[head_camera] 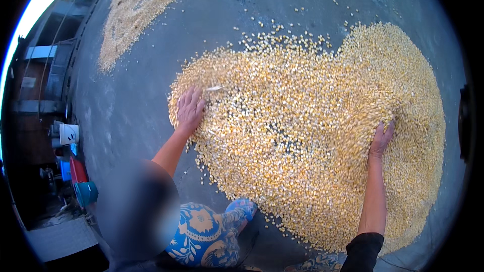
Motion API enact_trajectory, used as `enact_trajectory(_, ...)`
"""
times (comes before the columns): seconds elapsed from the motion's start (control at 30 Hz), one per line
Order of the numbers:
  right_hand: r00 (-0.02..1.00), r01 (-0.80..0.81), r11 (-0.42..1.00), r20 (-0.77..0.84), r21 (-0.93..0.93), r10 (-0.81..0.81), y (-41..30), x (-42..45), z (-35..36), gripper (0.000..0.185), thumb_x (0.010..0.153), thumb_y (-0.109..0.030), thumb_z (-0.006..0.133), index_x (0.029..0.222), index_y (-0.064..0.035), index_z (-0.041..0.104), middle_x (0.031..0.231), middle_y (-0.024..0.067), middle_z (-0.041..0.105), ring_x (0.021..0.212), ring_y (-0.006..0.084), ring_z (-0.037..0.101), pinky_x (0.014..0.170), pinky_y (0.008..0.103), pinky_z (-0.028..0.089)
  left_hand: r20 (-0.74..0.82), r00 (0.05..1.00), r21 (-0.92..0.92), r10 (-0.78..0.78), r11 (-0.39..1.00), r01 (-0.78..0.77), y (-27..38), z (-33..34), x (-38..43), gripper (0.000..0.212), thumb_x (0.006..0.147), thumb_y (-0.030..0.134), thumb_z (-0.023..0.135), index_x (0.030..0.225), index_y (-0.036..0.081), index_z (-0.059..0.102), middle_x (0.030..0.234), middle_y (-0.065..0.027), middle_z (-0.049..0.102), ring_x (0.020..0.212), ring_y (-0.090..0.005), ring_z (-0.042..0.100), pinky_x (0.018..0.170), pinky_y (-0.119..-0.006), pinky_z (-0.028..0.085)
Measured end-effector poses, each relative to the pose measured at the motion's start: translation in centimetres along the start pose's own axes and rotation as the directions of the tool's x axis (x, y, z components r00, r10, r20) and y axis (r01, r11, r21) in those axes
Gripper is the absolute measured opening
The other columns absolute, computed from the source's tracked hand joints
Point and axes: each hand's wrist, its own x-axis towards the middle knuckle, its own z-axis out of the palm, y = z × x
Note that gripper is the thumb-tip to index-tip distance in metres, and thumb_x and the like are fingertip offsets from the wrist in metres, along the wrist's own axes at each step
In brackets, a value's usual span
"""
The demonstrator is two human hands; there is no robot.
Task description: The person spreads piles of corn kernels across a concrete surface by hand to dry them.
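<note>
A wide layer of yellow corn kernels lies spread on grey concrete ground. At its left edge my left hand rests on the kernels, fingers slightly apart, close to a pale husk scrap. My right hand is partly sunk in a thicker heap of kernels on the right; its fingertips are hidden, and whether it grips any kernels cannot be told. Kernels around this hand look blurred. Bare concrete shows through thin spots near the middle of the layer.
A second corn spread lies at the upper left. Along the left side stand a white bucket, a teal bucket and a red container. A patterned blue shoe touches the near edge of the corn. A blurred patch covers the lower left.
</note>
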Motion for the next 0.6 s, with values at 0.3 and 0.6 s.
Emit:
enact_trajectory(0.3, 0.922, 0.325, 0.944, 0.238, -0.049, -0.305, -17.0, -3.6, 10.7, 0.057, 0.08, -0.033, 0.05, 0.128, -0.0037, 0.038, 0.13, 0.0192, 0.037, 0.122, 0.0322, 0.033, 0.105, 0.0456, 0.018, 0.001, 0.875, 0.102, -0.485, 0.87, 0.482, -6.2, -1.0, -5.8, 0.052, 0.088, 0.041, 0.038, 0.133, 0.015, 0.037, 0.14, -0.011, 0.029, 0.128, -0.029, 0.027, 0.105, -0.043, 0.017)
enact_trajectory(0.6, 0.592, 0.568, 0.802, 0.585, 0.185, -0.554, -29.9, -16.4, 17.7, 0.055, 0.083, -0.041, 0.041, 0.129, -0.0125, 0.04, 0.138, 0.0152, 0.028, 0.129, 0.0281, 0.023, 0.107, 0.0485, 0.013, -0.172, 0.959, -0.064, -0.223, 0.974, 0.215, 0.2, -0.8, -0.1, 0.051, 0.084, 0.035, 0.052, 0.129, 0.014, 0.042, 0.138, -0.0149, 0.03, 0.127, -0.0316, 0.026, 0.103, -0.045, 0.019)
